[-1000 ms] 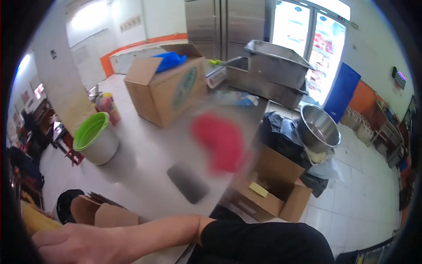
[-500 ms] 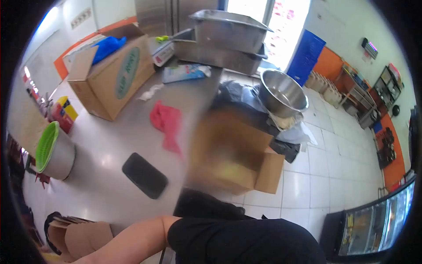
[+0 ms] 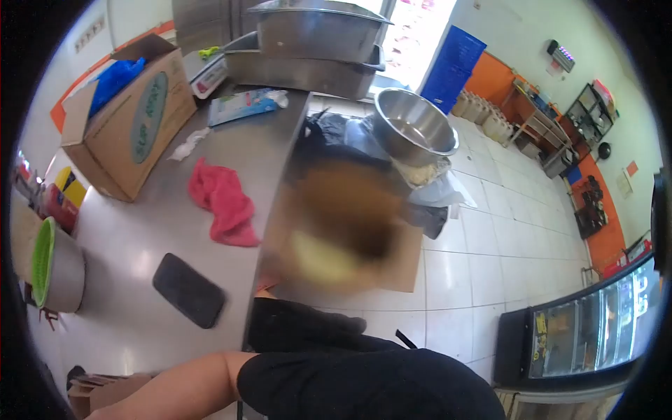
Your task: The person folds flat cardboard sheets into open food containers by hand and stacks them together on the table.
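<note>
A bare forearm (image 3: 171, 381), apparently my left, reaches from a black sleeve (image 3: 301, 381) to the lower left. Its hand lies beyond the frame edge, past some folded cardboard (image 3: 105, 392). My right hand cannot be seen. A brown cardboard box (image 3: 400, 269) sits beside the steel table (image 3: 133, 238), its middle smeared by blur with a pale yellow patch (image 3: 325, 259) in it. A small skin-coloured patch by the table edge is too unclear to name. On the table lie a dark phone (image 3: 189, 290) and a crumpled pink cloth (image 3: 222, 203).
A printed carton (image 3: 129, 126) holds blue plastic. Steel pans (image 3: 318, 35) are stacked at the table's far end, near a wipes packet (image 3: 245, 107). A green basket (image 3: 43, 262) stands at left. Beyond the table are a steel bowl (image 3: 413, 129), plastic bags and a display fridge (image 3: 574, 336).
The view has turned, so most things appear further left. The forearm sits a little lower left in the picture, and less of the folded cardboard shows. The box's middle is blurred in both frames.
</note>
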### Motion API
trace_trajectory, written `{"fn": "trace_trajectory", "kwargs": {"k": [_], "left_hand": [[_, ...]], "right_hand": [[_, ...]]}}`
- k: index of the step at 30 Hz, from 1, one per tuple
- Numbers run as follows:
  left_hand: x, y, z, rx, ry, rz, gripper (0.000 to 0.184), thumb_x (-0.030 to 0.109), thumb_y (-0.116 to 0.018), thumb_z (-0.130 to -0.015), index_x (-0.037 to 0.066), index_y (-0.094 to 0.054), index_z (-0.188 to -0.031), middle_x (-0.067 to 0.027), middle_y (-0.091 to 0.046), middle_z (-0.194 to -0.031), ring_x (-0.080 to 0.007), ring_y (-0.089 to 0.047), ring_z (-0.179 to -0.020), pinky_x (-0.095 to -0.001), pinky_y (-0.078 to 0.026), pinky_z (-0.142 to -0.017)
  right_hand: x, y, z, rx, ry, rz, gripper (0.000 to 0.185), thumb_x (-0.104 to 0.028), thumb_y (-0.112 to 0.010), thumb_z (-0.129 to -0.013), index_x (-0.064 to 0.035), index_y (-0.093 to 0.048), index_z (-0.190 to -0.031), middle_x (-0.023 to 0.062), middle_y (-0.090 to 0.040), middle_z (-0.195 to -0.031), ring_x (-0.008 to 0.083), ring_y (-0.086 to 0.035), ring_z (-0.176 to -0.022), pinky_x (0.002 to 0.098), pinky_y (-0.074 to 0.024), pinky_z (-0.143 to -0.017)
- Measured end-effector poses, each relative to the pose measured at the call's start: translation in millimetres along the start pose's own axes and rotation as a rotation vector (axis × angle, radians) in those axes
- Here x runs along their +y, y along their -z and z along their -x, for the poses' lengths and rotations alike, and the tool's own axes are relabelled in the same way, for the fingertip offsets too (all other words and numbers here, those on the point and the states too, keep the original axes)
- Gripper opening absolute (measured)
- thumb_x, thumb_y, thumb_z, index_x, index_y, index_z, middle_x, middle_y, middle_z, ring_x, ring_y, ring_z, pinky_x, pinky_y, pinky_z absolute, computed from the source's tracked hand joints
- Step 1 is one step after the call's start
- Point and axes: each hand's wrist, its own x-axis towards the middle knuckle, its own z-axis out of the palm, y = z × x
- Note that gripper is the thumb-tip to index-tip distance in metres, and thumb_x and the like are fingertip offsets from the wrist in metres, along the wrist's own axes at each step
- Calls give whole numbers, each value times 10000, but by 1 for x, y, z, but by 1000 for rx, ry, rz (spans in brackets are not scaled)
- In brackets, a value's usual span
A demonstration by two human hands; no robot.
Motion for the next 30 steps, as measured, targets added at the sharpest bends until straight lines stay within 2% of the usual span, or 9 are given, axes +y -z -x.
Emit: {"fn": "trace_trajectory", "kwargs": {"k": [6, 7, 11, 18, 19, 21, 24, 26, 30], "left_hand": [[55, 57, -7, 1, -29, -373, 684, 160, -747, -738, -5, -466, -1339, -159, -536, -1328, -274, -544, -1208, -411, -457, -1002], [72, 66, -10, 9, -35, -434, 699, 153, -759, -727, -8, -463, -1340, -163, -535, -1328, -278, -543, -1209, -415, -456, -1003], [132, 86, -10, 28, -44, -616, 762, 126, -807, -683, -20, -452, -1341, -176, -528, -1330, -296, -539, -1212, -434, -452, -1009], [164, 100, -11, -33, -116, -818, 807, 110, -862, -633, -37, -471, -1323, -201, -500, -1355, -324, -528, -1227, -450, -428, -1033], [162, 97, -16, -45, 20, -790, 805, 119, -867, -628, -35, -483, -1319, -205, -471, -1383, -316, -520, -1241, -444, -419, -1044], [166, 98, -17, -57, 131, -766, 804, 129, -871, -622, -32, -494, -1314, -210, -442, -1411, -307, -512, -1255, -437, -409, -1055], [174, 102, -13, -342, -34, -944, 793, 124, -852, -643, -23, -488, -1332, -198, -469, -1395, -285, -527, -1248, -408, -395, -1063], [178, 94, -2, -117, 9, -508, 681, 109, -837, -675, -10, -535, -1274, -163, -530, -1336, -259, -560, -1188, -384, -426, -1010], [178, 60, 7, 207, 53, 155, 514, 86, -816, -724, 10, -606, -1186, -112, -621, -1247, -220, -609, -1097, -348, -474, -932]], "right_hand": [[-42, 32, -32, -58, -680, -594, 178, -193, -828, -631, -85, -749, -750, 67, -691, -736, 204, -665, -766, 312, -522, -700], [-34, 30, -27, -34, -476, -449, 224, -214, -853, -656, -89, -763, -818, 75, -719, -801, 179, -683, -796, 300, -522, -701], [-24, 32, -38, -276, -624, -355, 189, -81, -808, -740, -48, -766, -921, 81, -744, -907, 205, -696, -892, 306, -535, -815], [-29, 20, -30, -397, -882, -409, 260, 13, -761, -766, -24, -747, -1023, 151, -720, -1049, 232, -668, -1043, 317, -526, -916], [-27, 26, -32, -424, -905, -327, 295, 22, -752, -774, -34, -740, -1063, 159, -707, -1104, 230, -656, -1076, 314, -524, -917], [-37, 21, -43, -460, -875, -245, 341, 29, -745, -766, -48, -730, -1098, 160, -687, -1157, 251, -641, -1109, 328, -523, -927], [-43, 13, -52, -563, -655, -73, 421, 28, -746, -732, -77, -719, -1139, 160, -649, -1241, 294, -618, -1157, 357, -522, -942], [-42, 14, -53, -658, -345, 89, 450, -8, -768, -664, -75, -727, -1107, 156, -636, -1265, 347, -599, -1180, 393, -520, -956], [-59, 25, -63, -728, -250, 62, 439, -21, -778, -654, -52, -728, -1088, 174, -631, -1267, 351, -598, -1181, 390, -521, -948]]}}
